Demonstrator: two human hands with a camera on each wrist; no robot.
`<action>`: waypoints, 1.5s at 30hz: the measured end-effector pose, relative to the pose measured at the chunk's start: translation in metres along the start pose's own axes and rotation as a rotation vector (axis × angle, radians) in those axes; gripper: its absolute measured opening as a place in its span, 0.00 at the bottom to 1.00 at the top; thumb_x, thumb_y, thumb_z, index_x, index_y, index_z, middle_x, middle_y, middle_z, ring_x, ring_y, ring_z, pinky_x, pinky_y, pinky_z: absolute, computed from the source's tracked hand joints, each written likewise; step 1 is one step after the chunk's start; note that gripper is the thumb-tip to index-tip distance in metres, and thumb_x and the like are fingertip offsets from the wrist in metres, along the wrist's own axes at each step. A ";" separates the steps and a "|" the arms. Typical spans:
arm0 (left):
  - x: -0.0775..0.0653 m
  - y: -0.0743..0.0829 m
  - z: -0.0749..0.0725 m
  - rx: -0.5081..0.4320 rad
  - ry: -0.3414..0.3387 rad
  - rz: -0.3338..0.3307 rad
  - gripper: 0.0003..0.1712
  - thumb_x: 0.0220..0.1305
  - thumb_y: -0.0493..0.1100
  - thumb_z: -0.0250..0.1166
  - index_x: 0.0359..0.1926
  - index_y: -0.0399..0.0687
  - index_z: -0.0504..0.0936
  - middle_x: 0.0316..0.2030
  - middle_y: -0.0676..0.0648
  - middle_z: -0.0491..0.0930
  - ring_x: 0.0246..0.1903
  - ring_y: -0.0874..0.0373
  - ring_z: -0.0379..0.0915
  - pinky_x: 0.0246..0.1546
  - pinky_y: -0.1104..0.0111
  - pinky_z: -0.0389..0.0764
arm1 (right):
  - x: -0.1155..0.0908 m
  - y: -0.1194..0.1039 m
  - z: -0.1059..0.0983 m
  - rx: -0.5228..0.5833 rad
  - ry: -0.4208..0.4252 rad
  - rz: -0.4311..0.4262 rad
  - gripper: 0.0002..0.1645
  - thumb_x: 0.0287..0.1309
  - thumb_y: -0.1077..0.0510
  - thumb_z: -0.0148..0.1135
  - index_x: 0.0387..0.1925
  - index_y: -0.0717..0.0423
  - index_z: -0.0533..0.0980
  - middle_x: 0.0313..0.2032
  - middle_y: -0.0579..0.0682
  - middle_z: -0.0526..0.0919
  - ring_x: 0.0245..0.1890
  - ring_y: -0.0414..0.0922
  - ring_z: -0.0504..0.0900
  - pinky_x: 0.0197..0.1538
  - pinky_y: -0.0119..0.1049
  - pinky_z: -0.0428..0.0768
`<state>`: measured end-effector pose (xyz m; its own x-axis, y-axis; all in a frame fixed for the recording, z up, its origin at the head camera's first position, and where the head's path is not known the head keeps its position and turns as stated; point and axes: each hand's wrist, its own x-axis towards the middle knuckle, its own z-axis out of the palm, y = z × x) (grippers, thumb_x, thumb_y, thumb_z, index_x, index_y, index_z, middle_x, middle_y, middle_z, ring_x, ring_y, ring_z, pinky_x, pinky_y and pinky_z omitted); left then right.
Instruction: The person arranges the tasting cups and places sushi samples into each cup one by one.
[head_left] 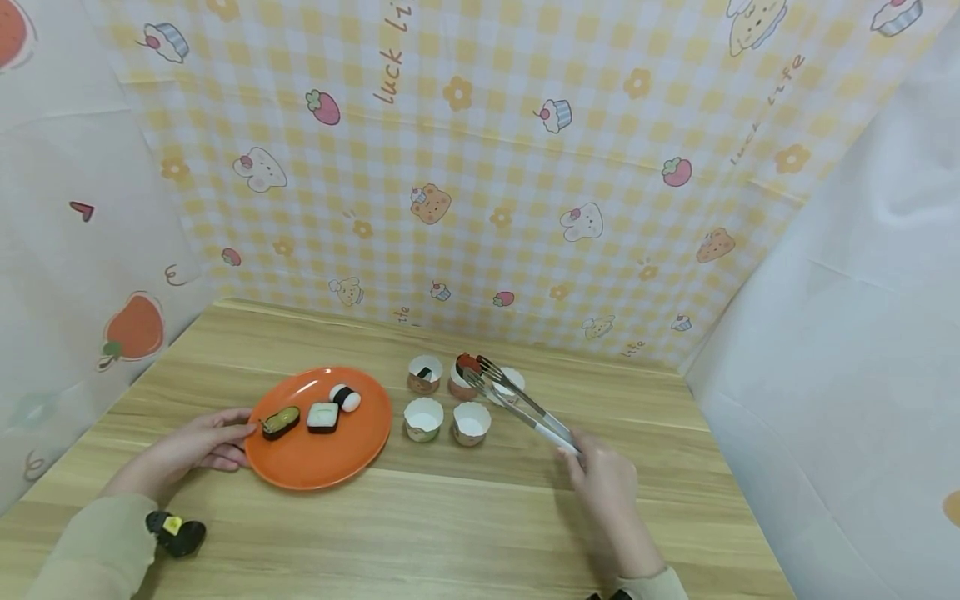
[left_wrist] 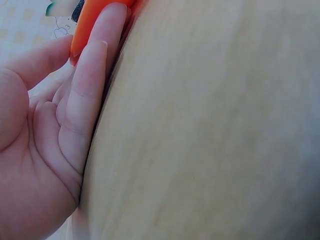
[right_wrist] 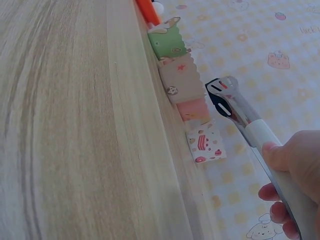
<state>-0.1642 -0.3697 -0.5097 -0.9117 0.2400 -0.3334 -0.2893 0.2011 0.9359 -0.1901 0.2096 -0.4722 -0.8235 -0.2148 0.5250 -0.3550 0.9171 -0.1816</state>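
My left hand (head_left: 213,439) pinches the left rim of an orange plate (head_left: 322,467), thumb on top and fingers at its underside in the left wrist view. Three toy sushi pieces lie on the plate: a yellow-topped one (head_left: 282,421), a square roll (head_left: 322,417) and a white one with a black band (head_left: 345,397). My right hand (head_left: 606,483) grips metal tongs (head_left: 534,417) with white handles. The tong tips are around a red-topped sushi (head_left: 467,365) with a dark wrap, right at the rim of a pink paper cup (head_left: 462,388).
Several small paper cups stand grouped right of the plate. The back left cup (head_left: 424,379) holds a dark-and-white piece; the front cups (head_left: 423,425) show bare white insides. A checked cloth (head_left: 450,150) hangs behind the wooden table (head_left: 420,533), white cloth at both sides.
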 end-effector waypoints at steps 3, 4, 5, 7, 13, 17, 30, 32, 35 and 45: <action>0.000 0.001 0.000 0.009 0.005 -0.002 0.39 0.74 0.46 0.52 0.68 0.21 0.44 0.33 0.42 0.83 0.32 0.50 0.82 0.33 0.62 0.83 | 0.001 0.000 0.001 -0.007 -0.004 0.000 0.21 0.49 0.51 0.74 0.44 0.57 0.83 0.25 0.49 0.83 0.12 0.37 0.62 0.13 0.34 0.61; 0.000 0.001 0.000 0.009 0.005 -0.002 0.39 0.74 0.46 0.52 0.68 0.21 0.44 0.33 0.42 0.83 0.32 0.50 0.82 0.34 0.62 0.83 | 0.001 0.000 0.001 -0.007 -0.004 0.000 0.21 0.49 0.51 0.74 0.44 0.57 0.83 0.25 0.49 0.83 0.12 0.37 0.62 0.13 0.34 0.61; 0.000 0.001 0.001 0.010 0.005 -0.002 0.39 0.74 0.46 0.52 0.67 0.21 0.44 0.33 0.42 0.83 0.32 0.50 0.82 0.34 0.62 0.83 | 0.001 0.000 0.001 -0.009 -0.004 -0.001 0.21 0.49 0.51 0.74 0.44 0.57 0.83 0.24 0.48 0.83 0.12 0.37 0.62 0.13 0.34 0.61; 0.000 0.002 0.001 0.007 0.003 -0.001 0.39 0.74 0.46 0.52 0.67 0.21 0.44 0.33 0.43 0.83 0.32 0.50 0.82 0.34 0.62 0.83 | 0.001 0.001 0.001 -0.011 0.001 -0.004 0.21 0.48 0.52 0.75 0.44 0.57 0.83 0.24 0.48 0.83 0.12 0.37 0.62 0.13 0.34 0.61; -0.001 0.005 0.001 -0.001 0.001 0.000 0.40 0.73 0.46 0.53 0.67 0.21 0.43 0.33 0.43 0.83 0.32 0.50 0.82 0.33 0.62 0.83 | 0.002 0.001 0.002 -0.017 0.005 -0.009 0.20 0.47 0.52 0.75 0.42 0.56 0.83 0.23 0.48 0.82 0.13 0.38 0.65 0.13 0.36 0.62; -0.001 0.006 0.002 0.002 0.005 -0.003 0.40 0.73 0.47 0.53 0.67 0.21 0.44 0.33 0.43 0.83 0.32 0.50 0.82 0.33 0.62 0.83 | 0.001 0.000 0.002 -0.021 -0.012 -0.005 0.19 0.47 0.52 0.75 0.41 0.55 0.83 0.20 0.45 0.79 0.13 0.38 0.63 0.12 0.36 0.61; -0.001 0.003 0.001 0.014 0.001 0.007 0.39 0.74 0.46 0.52 0.67 0.21 0.44 0.34 0.43 0.83 0.32 0.50 0.82 0.33 0.62 0.83 | 0.001 0.001 0.003 -0.008 -0.018 0.020 0.20 0.48 0.53 0.74 0.43 0.56 0.83 0.18 0.43 0.77 0.12 0.38 0.63 0.12 0.35 0.61; -0.001 0.003 0.001 0.017 0.001 0.007 0.39 0.74 0.46 0.52 0.67 0.20 0.44 0.34 0.44 0.83 0.32 0.50 0.82 0.34 0.62 0.83 | 0.001 0.001 0.003 -0.003 -0.016 0.021 0.20 0.48 0.52 0.74 0.43 0.56 0.83 0.17 0.43 0.76 0.12 0.37 0.62 0.12 0.34 0.60; -0.001 0.003 0.001 0.020 0.000 0.008 0.40 0.74 0.46 0.52 0.67 0.20 0.44 0.34 0.44 0.83 0.32 0.50 0.82 0.34 0.62 0.83 | 0.001 0.001 0.003 -0.004 -0.030 0.016 0.20 0.49 0.53 0.74 0.44 0.56 0.82 0.15 0.41 0.74 0.10 0.36 0.59 0.12 0.32 0.59; -0.001 0.003 0.002 0.020 0.008 0.004 0.39 0.74 0.46 0.52 0.67 0.20 0.44 0.34 0.44 0.83 0.32 0.50 0.82 0.33 0.62 0.83 | -0.001 0.002 0.004 -0.003 -0.036 0.009 0.22 0.49 0.52 0.74 0.45 0.57 0.82 0.18 0.44 0.78 0.10 0.35 0.58 0.10 0.32 0.58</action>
<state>-0.1635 -0.3679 -0.5066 -0.9152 0.2327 -0.3289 -0.2802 0.2190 0.9346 -0.1918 0.2101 -0.4758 -0.8419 -0.2188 0.4934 -0.3466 0.9199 -0.1836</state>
